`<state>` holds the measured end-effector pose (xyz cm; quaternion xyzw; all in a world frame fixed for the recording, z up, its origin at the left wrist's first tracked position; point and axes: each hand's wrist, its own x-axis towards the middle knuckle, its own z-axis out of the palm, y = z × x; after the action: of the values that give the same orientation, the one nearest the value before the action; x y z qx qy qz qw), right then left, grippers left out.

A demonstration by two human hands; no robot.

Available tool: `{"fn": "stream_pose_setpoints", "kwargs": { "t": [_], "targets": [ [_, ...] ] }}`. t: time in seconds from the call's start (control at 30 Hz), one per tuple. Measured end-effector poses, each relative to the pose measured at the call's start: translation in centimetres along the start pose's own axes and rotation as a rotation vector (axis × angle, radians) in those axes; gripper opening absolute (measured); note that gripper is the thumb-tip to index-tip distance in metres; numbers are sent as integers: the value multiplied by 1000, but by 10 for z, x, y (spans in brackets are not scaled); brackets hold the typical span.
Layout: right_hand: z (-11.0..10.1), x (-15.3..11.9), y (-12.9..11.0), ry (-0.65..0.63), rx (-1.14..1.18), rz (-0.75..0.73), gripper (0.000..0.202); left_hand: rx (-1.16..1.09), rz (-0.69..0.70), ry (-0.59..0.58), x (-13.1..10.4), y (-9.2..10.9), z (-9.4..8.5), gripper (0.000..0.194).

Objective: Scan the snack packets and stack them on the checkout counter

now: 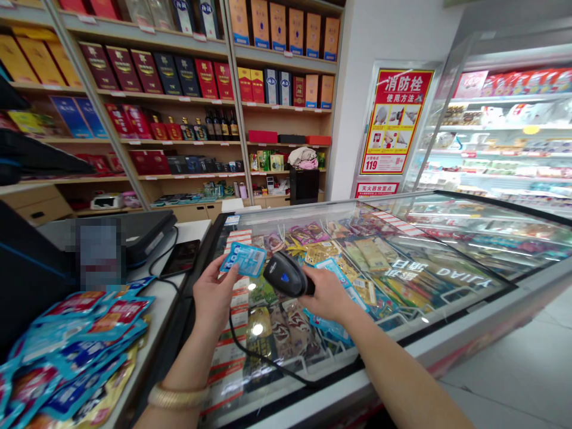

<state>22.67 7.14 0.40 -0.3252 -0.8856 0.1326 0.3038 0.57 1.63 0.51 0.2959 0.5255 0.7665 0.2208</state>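
Observation:
Between its thumb and fingers, my left hand (213, 292) pinches a small blue snack packet (243, 260) with its printed back and barcode facing me. Wrapped round the handle of a black barcode scanner (286, 275) is my right hand (328, 292). The scanner's head points left at the packet, close beside it. From the scanner a black cable (263, 358) loops over the glass top of the chest freezer (384, 351). More blue packets (335, 277) lie on the glass behind and under my right hand.
A heap of blue, red and gold snack packets (75, 351) covers the counter at left. Behind it are a black phone (181, 258) and a dark checkout machine (152, 238). Shelves of boxed bottles (174, 74) line the back wall. A lit refrigerated display (513, 125) stands at right.

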Motion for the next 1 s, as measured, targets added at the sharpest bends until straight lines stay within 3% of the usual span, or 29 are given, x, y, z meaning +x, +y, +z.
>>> {"fn": "stream_pose_setpoints", "kwargs": {
  "t": [0.33, 0.53, 0.77, 1.0],
  "targets": [
    [-2, 2, 6, 101, 43, 11, 20, 14, -18, -22, 0, -4, -1, 58],
    [-35, -2, 36, 339, 17, 99, 21, 61, -95, -95, -4, -6, 10, 55],
    [-86, -28, 94, 599, -77, 339, 31, 104, -194, -364, -19, -11, 61, 52],
    [-101, -57, 142, 749, -63, 580, 40, 176, -212, -458, -32, -35, 111, 38]
  ]
}}
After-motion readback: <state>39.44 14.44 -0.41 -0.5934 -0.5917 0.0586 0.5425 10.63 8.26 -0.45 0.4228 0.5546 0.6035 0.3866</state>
